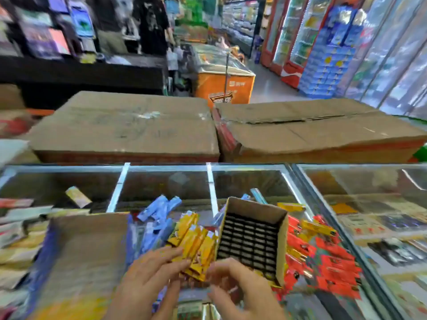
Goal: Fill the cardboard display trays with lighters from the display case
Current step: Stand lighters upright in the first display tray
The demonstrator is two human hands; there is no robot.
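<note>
A cardboard display tray (281,243) stands tilted on the glass counter, packed with rows of dark lighter tops. Just left of it lies a bundle of yellow lighters (194,241). My left hand (147,280) rests its fingers on the bundle's near end. My right hand (240,289) is at the tray's near corner with fingers curled; what they hold is blurred. Loose blue lighters (157,211) lie behind the yellow ones, red lighters (328,262) spread to the tray's right. A larger cardboard tray (87,257) sits at the left, its inside bare.
The glass display case (254,179) runs across in front of me, with goods under the glass at right. Two big cardboard boxes (124,125) stand beyond it. Packets pile up at the far left. A shop aisle with fridges and an orange freezer (221,86) lies behind.
</note>
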